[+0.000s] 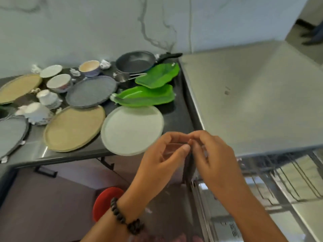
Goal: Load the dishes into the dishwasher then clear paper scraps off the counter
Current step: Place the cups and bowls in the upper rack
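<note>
Both hands meet mid-frame, dishes waiting on the surface at left.
My left hand (pixel 166 151) and right hand (pixel 209 154) curl fingertip to fingertip; whether either grip holds anything, I cannot tell. Best next: take the white plate (pixel 131 130) by its near rim, toward the rack (pixel 279 180) lower right.

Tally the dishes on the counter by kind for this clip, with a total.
Round flat plates: 5 (tan, tan, grey, grey, pale green)
Green leaf-shaped trays: 2
Upright bowls: 3
Overturned white bowls: 2
Frying pan: 1
Small metal pan: 1
Total: 14
</note>
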